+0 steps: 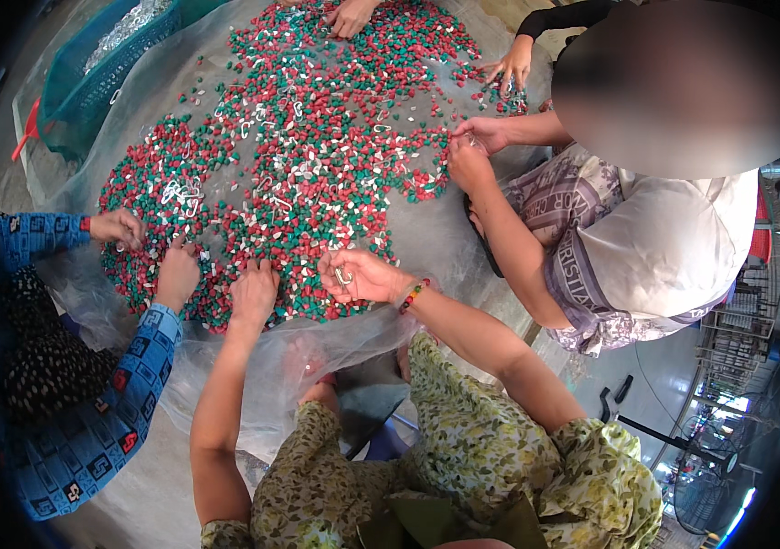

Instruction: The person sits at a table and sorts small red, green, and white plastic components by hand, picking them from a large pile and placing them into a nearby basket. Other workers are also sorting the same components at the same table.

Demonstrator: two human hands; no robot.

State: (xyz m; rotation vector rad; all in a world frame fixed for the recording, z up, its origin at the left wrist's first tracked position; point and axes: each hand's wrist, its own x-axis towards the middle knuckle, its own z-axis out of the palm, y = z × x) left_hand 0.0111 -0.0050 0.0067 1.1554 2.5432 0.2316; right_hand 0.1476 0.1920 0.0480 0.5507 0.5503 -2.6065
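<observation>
A broad heap of small red, green and white pieces point(317, 197) covers a clear plastic sheet. My left hand point(255, 291) reaches down into its near edge, with the fingers bent together at the pieces. Whatever they pinch is hidden. To its right my right hand point(367, 277) is turned palm up over the heap, a beaded bracelet at the wrist. Its fingers curl round a small pale, shiny looped clip point(343, 276). Similar white looped clips point(181, 196) lie among the pieces to the left.
Co-workers' hands work close by: a blue-sleeved person's hands point(178, 274) at left, another person's hands point(474, 151) at right, more at the far side. A teal basket point(65, 114) of clear items and a red handle point(28, 131) stand far left. The plastic sheet point(225, 366) hangs toward my knees.
</observation>
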